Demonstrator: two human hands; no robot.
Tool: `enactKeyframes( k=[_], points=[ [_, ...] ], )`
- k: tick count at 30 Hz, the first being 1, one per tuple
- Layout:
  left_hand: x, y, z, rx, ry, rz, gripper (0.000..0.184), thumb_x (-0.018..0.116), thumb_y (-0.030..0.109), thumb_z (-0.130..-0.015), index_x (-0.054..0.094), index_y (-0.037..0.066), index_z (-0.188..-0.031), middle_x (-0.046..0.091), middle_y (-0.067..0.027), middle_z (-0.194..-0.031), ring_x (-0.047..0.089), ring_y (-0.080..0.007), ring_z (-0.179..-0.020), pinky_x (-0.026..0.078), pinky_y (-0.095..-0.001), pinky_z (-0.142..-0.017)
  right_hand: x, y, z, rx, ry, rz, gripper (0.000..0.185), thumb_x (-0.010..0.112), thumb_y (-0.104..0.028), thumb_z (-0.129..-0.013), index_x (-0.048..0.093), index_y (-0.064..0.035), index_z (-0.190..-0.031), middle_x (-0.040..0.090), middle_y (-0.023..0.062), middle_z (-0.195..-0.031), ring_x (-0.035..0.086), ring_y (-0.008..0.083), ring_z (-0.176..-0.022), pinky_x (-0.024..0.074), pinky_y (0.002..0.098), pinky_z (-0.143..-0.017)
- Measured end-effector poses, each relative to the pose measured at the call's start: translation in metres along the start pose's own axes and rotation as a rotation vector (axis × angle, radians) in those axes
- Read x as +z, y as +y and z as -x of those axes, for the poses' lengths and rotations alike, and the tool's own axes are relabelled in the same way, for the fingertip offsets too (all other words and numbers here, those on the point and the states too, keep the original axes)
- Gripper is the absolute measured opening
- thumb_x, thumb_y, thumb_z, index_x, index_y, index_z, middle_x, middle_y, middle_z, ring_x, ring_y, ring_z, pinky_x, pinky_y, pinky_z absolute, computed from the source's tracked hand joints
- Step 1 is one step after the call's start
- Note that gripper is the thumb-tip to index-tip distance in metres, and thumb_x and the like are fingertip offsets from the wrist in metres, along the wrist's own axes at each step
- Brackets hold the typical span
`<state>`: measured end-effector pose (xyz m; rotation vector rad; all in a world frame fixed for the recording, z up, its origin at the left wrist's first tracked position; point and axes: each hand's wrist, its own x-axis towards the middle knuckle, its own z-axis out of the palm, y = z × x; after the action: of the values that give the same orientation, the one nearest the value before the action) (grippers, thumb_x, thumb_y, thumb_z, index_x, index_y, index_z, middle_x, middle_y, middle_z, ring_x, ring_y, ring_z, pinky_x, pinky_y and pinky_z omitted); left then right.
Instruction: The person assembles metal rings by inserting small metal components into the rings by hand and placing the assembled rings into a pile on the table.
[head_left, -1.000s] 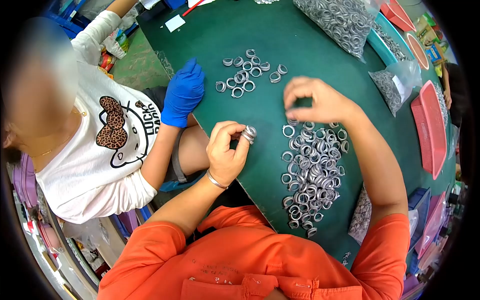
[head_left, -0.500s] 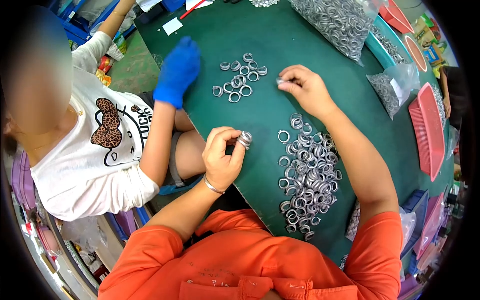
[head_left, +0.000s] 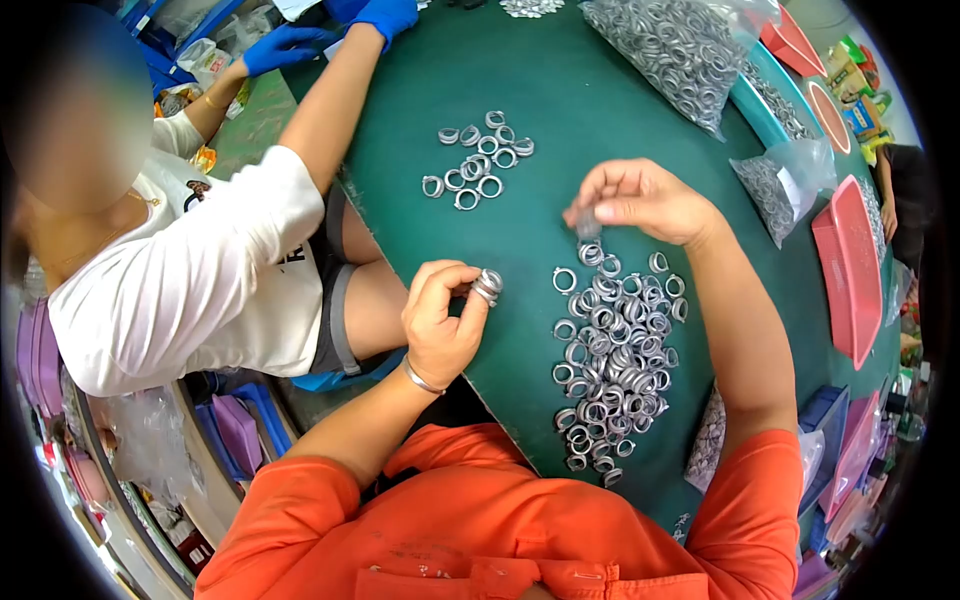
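Observation:
My left hand (head_left: pixel 440 315) is closed around a short stack of grey metal rings (head_left: pixel 488 284) near the table's left edge. Above the top of a large ring pile (head_left: pixel 612 365), my right hand (head_left: pixel 650 203) pinches a grey metal ring (head_left: pixel 589 226), smeared by motion. Small lugs stick out from some rings in the pile. Farther back lies a smaller, looser group of similar rings (head_left: pixel 488 146), apart from both hands.
On the green table (head_left: pixel 420 90), a large bag of rings (head_left: pixel 665 55), a smaller bag (head_left: pixel 775 190), a teal tray (head_left: pixel 757 105) and a pink basket (head_left: pixel 845 270) stand along the right. A co-worker's blue-gloved hands (head_left: pixel 385 18) are at the far left.
My right hand has moved toward me and rightward, to the top of the pile. My left hand stays nearly still with its rings. The co-worker's gloved hand has moved to the table's far end.

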<state>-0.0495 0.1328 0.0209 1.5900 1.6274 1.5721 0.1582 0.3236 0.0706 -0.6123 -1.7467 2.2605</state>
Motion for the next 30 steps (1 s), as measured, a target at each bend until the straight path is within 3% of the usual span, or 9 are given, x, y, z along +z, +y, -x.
enactKeyframes(
  k=[5,7,8,12,15,18,22,26,30],
  points=[
    [0.001,0.000,0.001,0.034,0.015,-0.018,0.015,0.062,-0.007,-0.079,0.056,-0.003,-0.092,0.053,-0.0090,-0.092,0.055,-0.0105,-0.070,0.047,-0.0214,-0.062,0.015,0.002,-0.045,-0.022,0.202,0.540,0.014,0.065,-0.008,-0.081,0.063,-0.0023,-0.095,0.062,0.0051,-0.095,0.059,0.0186,-0.086,0.0464,0.0305,-0.081],
    [0.000,-0.001,0.000,0.031,0.014,-0.018,0.015,0.062,-0.007,-0.079,0.056,-0.003,-0.092,0.053,-0.0087,-0.092,0.055,-0.0102,-0.070,0.047,-0.0211,-0.062,0.025,0.017,-0.068,-0.534,0.471,1.182,0.018,0.067,-0.010,-0.076,0.066,-0.0055,-0.093,0.060,0.0052,-0.094,0.055,0.0236,-0.093,0.0447,0.0334,-0.083],
    [0.000,-0.002,0.000,0.024,0.008,-0.013,0.015,0.062,-0.007,-0.079,0.056,-0.003,-0.092,0.053,-0.0084,-0.091,0.055,-0.0099,-0.070,0.047,-0.0208,-0.062,0.029,0.021,-0.072,-0.446,0.459,1.197,0.017,0.068,-0.011,-0.074,0.066,-0.0053,-0.090,0.055,0.0075,-0.095,0.049,0.0284,-0.098,0.0417,0.0363,-0.087],
    [-0.002,0.005,-0.002,-0.059,0.012,0.031,0.016,0.063,-0.007,-0.076,0.057,-0.002,-0.090,0.053,-0.0095,-0.091,0.056,-0.0127,-0.071,0.048,-0.0234,-0.064,0.020,0.022,-0.068,-0.388,0.401,1.163,0.011,0.068,-0.009,-0.073,0.060,-0.0039,-0.077,0.054,0.0074,-0.088,0.051,0.0271,-0.089,0.0432,0.0366,-0.079],
    [-0.002,0.008,-0.011,0.006,-0.022,-0.092,0.018,0.066,-0.006,-0.073,0.058,0.000,-0.088,0.056,-0.0143,-0.101,0.059,-0.0222,-0.085,0.049,-0.0302,-0.076,0.020,0.020,-0.056,-0.273,0.328,1.003,0.011,0.066,-0.007,-0.072,0.058,-0.0042,-0.079,0.053,0.0078,-0.085,0.051,0.0264,-0.089,0.0433,0.0360,-0.078],
    [0.001,0.011,-0.018,0.102,-0.032,-0.267,0.018,0.068,-0.002,-0.070,0.060,0.003,-0.085,0.055,-0.0205,-0.119,0.053,-0.0339,-0.110,0.040,-0.0386,-0.094,0.032,0.026,-0.059,-0.370,0.341,0.899,0.017,0.064,-0.002,-0.073,0.058,-0.0045,-0.089,0.052,0.0067,-0.087,0.052,0.0229,-0.086,0.0427,0.0345,-0.077],
    [0.002,0.007,-0.016,0.108,-0.153,-0.308,0.016,0.068,0.002,-0.070,0.060,0.004,-0.084,0.058,-0.0153,-0.118,0.054,-0.0326,-0.106,0.041,-0.0406,-0.094,0.052,0.029,-0.077,-0.480,0.398,0.973,0.035,0.066,-0.004,-0.074,0.059,-0.0084,-0.108,0.052,0.0085,-0.094,0.051,0.0248,-0.090,0.0424,0.0348,-0.081],
    [0.000,0.007,-0.016,0.147,-0.207,-0.333,0.016,0.068,0.003,-0.070,0.059,0.004,-0.083,0.059,-0.0136,-0.116,0.055,-0.0323,-0.105,0.041,-0.0407,-0.094,0.052,0.033,-0.081,-0.537,0.343,1.109,0.023,0.069,-0.008,-0.074,0.060,-0.0059,-0.095,0.053,0.0081,-0.092,0.050,0.0282,-0.090,0.0426,0.0362,-0.081],
    [0.000,0.008,-0.016,0.169,-0.231,-0.315,0.016,0.067,0.002,-0.069,0.060,0.004,-0.083,0.061,-0.0122,-0.114,0.057,-0.0311,-0.101,0.042,-0.0406,-0.092,0.044,0.035,-0.070,-0.510,0.298,1.065,0.024,0.071,-0.012,-0.071,0.061,-0.0064,-0.092,0.055,0.0078,-0.090,0.051,0.0293,-0.089,0.0434,0.0378,-0.080]
  ],
)
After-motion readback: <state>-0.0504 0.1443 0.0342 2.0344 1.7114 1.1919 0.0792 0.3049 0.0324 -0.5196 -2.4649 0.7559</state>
